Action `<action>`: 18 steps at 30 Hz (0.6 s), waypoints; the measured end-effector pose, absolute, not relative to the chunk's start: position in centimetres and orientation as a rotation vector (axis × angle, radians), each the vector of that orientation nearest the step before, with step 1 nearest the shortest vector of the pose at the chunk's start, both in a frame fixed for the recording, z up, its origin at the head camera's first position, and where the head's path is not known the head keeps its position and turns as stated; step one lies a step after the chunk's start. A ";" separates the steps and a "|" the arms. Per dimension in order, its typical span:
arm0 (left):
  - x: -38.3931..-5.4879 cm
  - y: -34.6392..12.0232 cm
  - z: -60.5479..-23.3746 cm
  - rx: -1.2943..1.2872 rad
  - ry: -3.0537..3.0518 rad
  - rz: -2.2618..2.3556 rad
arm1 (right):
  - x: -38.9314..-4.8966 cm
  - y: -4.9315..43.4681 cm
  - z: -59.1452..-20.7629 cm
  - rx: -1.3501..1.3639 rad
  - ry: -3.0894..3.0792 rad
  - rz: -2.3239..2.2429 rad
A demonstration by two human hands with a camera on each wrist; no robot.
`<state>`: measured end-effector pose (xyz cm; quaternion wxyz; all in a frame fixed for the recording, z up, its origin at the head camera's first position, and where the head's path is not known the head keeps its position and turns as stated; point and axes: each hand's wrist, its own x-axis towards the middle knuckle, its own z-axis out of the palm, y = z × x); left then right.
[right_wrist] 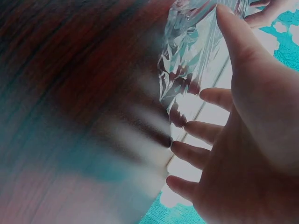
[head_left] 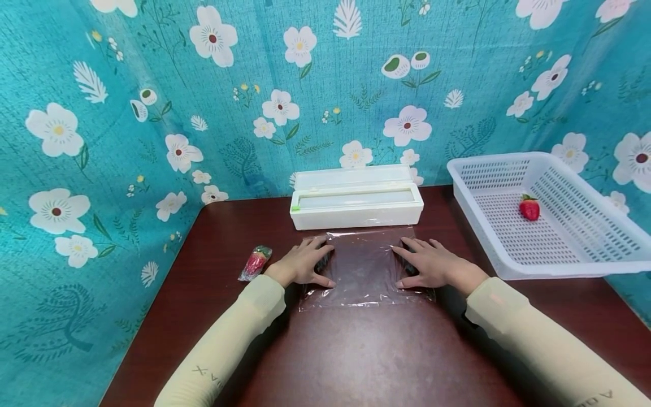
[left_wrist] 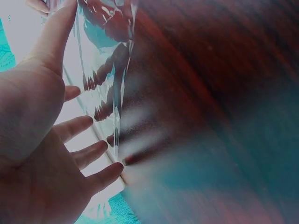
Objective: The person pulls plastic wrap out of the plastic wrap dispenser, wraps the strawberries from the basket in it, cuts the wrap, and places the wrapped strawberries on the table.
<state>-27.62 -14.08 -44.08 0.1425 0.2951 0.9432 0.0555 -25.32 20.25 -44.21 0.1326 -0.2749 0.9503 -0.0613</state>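
Observation:
A sheet of clear plastic wrap [head_left: 362, 265] lies flat on the dark table in front of the white wrap box. My left hand [head_left: 304, 263] rests on the sheet's left edge, fingers spread. On the right edge my right hand [head_left: 429, 263] lies the same way, spread and facing it. In the left wrist view the fingertips of the left hand [left_wrist: 51, 126] touch the table and film. The right wrist view shows the right hand [right_wrist: 233, 121] with its thumb on the crinkled film edge. A wrapped strawberry [head_left: 256, 263] lies just left of my left hand.
The white wrap box [head_left: 357, 213] stands at the table's back with its lid raised. At the right is a white plastic basket [head_left: 485, 240] with one bare strawberry [head_left: 529, 208] inside. A teal flowered cloth [head_left: 330, 85] hangs behind the table [head_left: 366, 356].

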 end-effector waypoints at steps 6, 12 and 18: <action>-27.6 -14.1 -44.3 0.853 2.718 0.172 | -25.3 20.2 -44.3 -0.794 2.759 -0.180; -27.5 -14.2 -44.4 0.874 2.718 0.175 | -25.3 20.2 -44.4 -0.809 2.758 -0.216; -26.9 -14.1 -43.9 0.884 2.712 0.190 | -25.0 20.3 -43.8 -0.836 2.791 -0.222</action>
